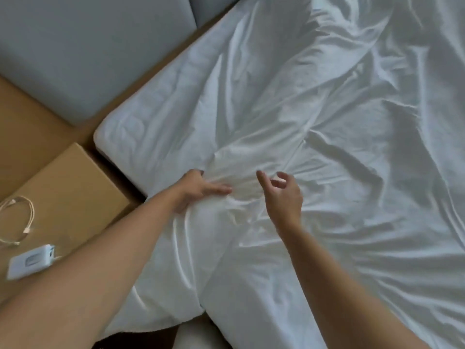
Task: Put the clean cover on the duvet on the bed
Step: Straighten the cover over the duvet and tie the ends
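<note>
White bedding covers the bed [130, 137] from its near-left corner across to the right edge. A smooth, shiny cover [352, 122] lies crumpled over most of it, creased in long folds that run toward the middle near the hands. Whether the duvet is inside it cannot be told. At the near edge a bulky fold [176, 285] of the same white fabric hangs toward the person, with a rougher, towel-like hem at its bottom.

The left hand [198, 188] lies on the cover close to the bed's near-left corner. Its fingers are stretched out nearly flat and point right; the thumb presses into a gather of cloth at its far side, so some fabric is pinched between thumb and palm, though how firm the hold is cannot be told. The bare forearm runs back to the lower left corner.

The right hand [281, 195] hovers just right of the left one, apart from it, above the creased middle of the cover. Its fingers are loosely curled and spread, thumb and forefinger parted, and it has nothing in it.

Left of the bed, a tan nightstand [70, 187] sits against the near-left corner. A coiled pale cable [17, 220] lies at its left edge, and a white charger [30, 260] lies near its near edge. Behind, grey headboard pads [88, 51] stand along the bed's far-left edge, with a strip of wood between pad and bedding.
</note>
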`<state>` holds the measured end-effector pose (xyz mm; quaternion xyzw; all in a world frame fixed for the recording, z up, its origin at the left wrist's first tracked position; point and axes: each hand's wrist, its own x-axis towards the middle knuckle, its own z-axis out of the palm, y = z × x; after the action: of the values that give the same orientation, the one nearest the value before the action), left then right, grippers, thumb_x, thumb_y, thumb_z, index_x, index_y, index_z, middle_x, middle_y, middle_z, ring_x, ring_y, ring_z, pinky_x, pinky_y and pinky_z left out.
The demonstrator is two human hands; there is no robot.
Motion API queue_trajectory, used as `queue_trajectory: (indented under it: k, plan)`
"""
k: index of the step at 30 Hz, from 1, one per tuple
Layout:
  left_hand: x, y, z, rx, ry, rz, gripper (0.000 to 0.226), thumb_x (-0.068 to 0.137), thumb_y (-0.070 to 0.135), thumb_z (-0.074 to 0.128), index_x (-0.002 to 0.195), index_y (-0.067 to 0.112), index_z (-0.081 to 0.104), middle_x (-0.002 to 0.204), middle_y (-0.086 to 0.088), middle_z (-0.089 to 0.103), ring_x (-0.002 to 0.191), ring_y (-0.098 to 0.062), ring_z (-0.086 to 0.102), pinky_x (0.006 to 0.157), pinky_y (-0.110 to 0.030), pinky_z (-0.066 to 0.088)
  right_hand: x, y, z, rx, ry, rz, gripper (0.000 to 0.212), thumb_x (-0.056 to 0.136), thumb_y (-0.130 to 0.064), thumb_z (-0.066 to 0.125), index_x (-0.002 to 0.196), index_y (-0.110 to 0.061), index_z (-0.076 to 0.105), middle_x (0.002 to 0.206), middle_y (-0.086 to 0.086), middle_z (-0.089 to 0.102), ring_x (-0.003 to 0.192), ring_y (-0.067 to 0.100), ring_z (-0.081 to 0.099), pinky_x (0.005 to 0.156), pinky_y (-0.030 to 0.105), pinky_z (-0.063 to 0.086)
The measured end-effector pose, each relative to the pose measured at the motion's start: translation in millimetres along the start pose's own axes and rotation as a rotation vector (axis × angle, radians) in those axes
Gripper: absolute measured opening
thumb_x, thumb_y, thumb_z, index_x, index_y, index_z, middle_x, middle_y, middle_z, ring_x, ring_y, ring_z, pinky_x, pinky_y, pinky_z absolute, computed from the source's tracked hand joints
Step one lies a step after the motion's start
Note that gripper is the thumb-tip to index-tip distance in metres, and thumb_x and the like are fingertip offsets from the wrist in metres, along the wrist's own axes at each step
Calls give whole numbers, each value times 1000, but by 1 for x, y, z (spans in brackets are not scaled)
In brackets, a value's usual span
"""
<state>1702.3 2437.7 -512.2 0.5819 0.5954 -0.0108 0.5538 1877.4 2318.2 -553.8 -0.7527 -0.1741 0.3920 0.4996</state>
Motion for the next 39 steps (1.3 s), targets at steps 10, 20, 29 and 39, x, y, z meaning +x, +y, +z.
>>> queue_trajectory:
  k: [10,20,29,39]
  plan:
    - [92,29,-178,-129,-239,-44,49,68,2,87,115,6,73,113,-15,75,102,-33,73,86,-45,62,124,-81,171,413,-92,193,18,93,-22,68,111,-21,70,102,-2,72,93,22,69,85,41,53]
    - [224,44,-321,16,-159,-112,60,83,66,68,109,13,74,109,-5,74,96,-21,71,82,-31,53,181,-101,295,-851,-280,162,123,65,-86,63,158,-42,-6,168,-6,-13,154,39,-5,115,72,5]
    - [220,14,-212,96,-466,-59,33,102,15,59,134,13,57,128,-17,66,117,-34,64,103,-48,51,191,-85,245,-473,-205,271,53,87,-33,70,138,-23,59,135,12,62,120,30,60,100,47,50]
    - [153,24,-154,420,-136,295,32,81,38,63,110,25,60,112,-3,66,105,-30,64,85,-39,53,201,-192,257,-1443,-125,-605,84,74,-81,57,144,-36,48,159,9,34,150,34,22,119,64,7]
